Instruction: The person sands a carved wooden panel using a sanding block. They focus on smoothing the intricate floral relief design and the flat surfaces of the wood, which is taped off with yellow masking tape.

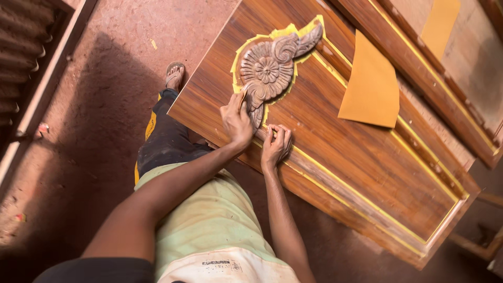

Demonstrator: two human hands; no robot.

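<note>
Our left hand is pressed against the lower edge of the carved wooden flower-and-scroll ornament, fingers curled close around something thin and pale that we cannot make out. Our right hand lies just below and to the right of the ornament, fingers bent and fingertips resting on the yellow inlay line; whether it holds anything we cannot tell.

The ornament sits on the near upper part of the large brown wood-grain door panel, ringed by a torn collar of yellow masking tape. We judge the carving to be stiff and hard but delicate along its thin scroll tip and petal ridges, so a hold belongs on its thick central rosette or broad lower body, not on the curled end. The panel under it looks heavy and rigid, with a smooth, possibly slippery, finished face; it wants lifting by its long edges.

To the right of the ornament a flat mustard-yellow rectangular sheet, likely abrasive paper, lies on the panel: light, limp, easy to pinch at a corner. A second such sheet lies further right, on another wooden frame. Neither bears any visible marking.

Below the ornament, at the bottom of the view, a small dark printed label sits on the white hem of our pale green shirt. Left of the ornament our sandalled foot stands on the reddish earth floor.
</note>
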